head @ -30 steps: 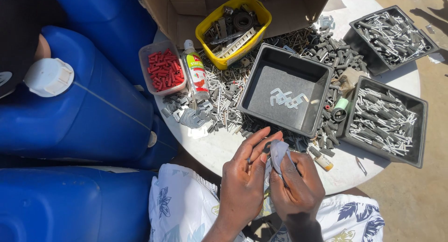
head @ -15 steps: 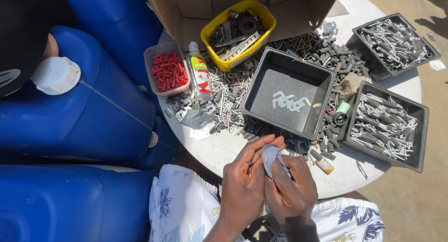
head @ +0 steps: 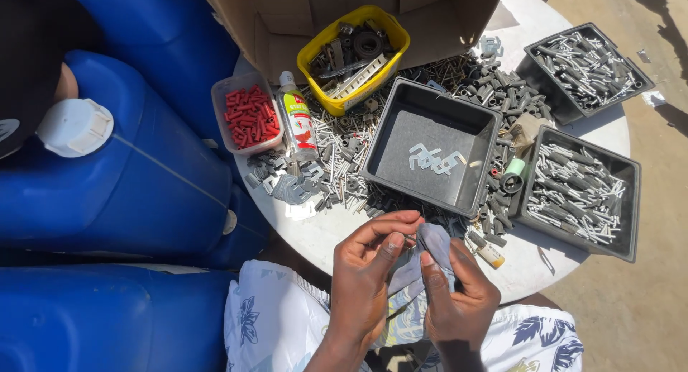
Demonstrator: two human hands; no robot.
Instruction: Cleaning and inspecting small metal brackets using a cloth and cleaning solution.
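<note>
Both hands are raised over my lap at the near edge of a round white table (head: 322,232). A grey-blue cloth (head: 430,244) is pinched between them: my left hand (head: 365,272) grips its left side with thumb and fingers, and my right hand (head: 459,293) wraps its right side. A small object may lie inside the cloth at the fingertips, but I cannot make it out. Just beyond the hands stands a black tray (head: 387,128) holding a few white metal brackets (head: 433,159).
Grey plugs and screws (head: 337,157) litter the table. Two more black trays (head: 584,182) (head: 584,67) hold grey parts on the right. A tub of red plugs (head: 247,114), a small bottle (head: 297,121), a yellow tub (head: 355,53) and a cardboard box (head: 287,28) sit at the back. Blue jerrycans (head: 122,193) stand on the left.
Both hands stay together on the cloth; the fingers have shifted slightly, working it between them. The view has drifted a little.
</note>
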